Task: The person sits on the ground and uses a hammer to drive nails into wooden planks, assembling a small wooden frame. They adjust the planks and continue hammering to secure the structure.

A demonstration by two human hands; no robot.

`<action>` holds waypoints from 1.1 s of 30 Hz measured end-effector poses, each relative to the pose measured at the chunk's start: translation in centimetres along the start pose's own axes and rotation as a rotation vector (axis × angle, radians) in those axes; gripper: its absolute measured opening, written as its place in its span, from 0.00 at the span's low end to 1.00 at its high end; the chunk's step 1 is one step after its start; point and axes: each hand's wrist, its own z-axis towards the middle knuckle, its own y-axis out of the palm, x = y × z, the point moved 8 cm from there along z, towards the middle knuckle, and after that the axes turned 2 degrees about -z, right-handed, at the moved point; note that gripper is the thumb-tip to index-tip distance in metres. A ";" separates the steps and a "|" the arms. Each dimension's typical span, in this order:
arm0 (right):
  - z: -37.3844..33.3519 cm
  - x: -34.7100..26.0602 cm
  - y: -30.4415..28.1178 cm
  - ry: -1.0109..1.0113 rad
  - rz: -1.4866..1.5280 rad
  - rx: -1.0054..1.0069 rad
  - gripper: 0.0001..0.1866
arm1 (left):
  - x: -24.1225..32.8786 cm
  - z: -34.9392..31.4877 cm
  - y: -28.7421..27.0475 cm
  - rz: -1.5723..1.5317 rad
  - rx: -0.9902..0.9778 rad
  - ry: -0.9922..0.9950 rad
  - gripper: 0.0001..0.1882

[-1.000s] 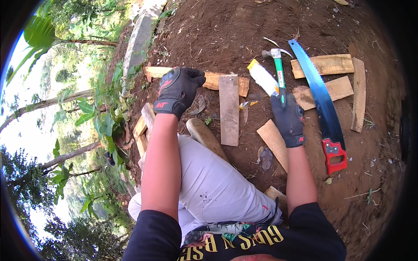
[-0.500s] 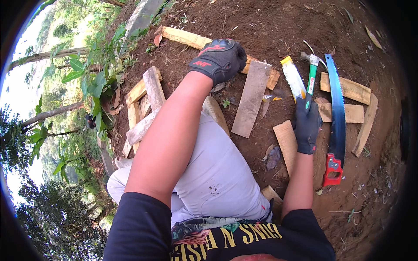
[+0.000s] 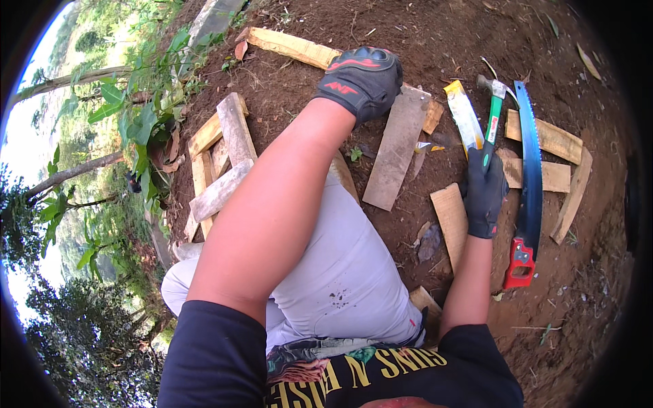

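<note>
My left hand (image 3: 364,83), in a black glove with red trim, is closed above a long pale wooden strip (image 3: 289,46) and beside the upper end of a grey-brown board (image 3: 398,149). Its fingertips are hidden, so whatever they pinch cannot be made out. The board lies across the strip, whose short end shows past it. Lower right, my gloved right hand (image 3: 484,197) is wrapped round the dark grip of a claw hammer (image 3: 494,112) with a green shaft. The hammer's metal head points away from me, close to a yellow and white packet (image 3: 464,117).
A handsaw (image 3: 527,177) with a red handle lies right of the hammer, over wood offcuts (image 3: 547,139). Another offcut (image 3: 450,217) is by my right wrist. Several nailed-looking wood pieces (image 3: 235,129) sit left of my knee. Plants (image 3: 136,129) border the soil on the left.
My left hand has moved right along the strip to the grey-brown board's upper end. My right hand still grips the hammer, shifted only slightly.
</note>
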 end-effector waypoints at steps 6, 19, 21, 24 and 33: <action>0.1 0.3 0.3 0.073 0.049 -0.063 0.23 | 0.0 0.0 -0.1 -0.003 0.005 -0.008 0.12; 0.2 0.8 0.4 0.085 0.061 -0.035 0.25 | 0.1 -0.5 -0.7 -0.077 -0.047 -0.059 0.14; 0.2 0.9 0.4 0.061 0.053 -0.025 0.25 | 0.1 -0.3 -0.7 -0.084 -0.053 -0.054 0.15; 0.2 0.7 0.3 0.022 0.065 0.001 0.24 | 0.4 -0.4 -0.9 -0.128 -0.014 -0.023 0.16; 0.2 0.5 0.2 0.060 0.073 -0.029 0.23 | 0.7 -0.4 -1.0 -0.110 -0.030 0.001 0.16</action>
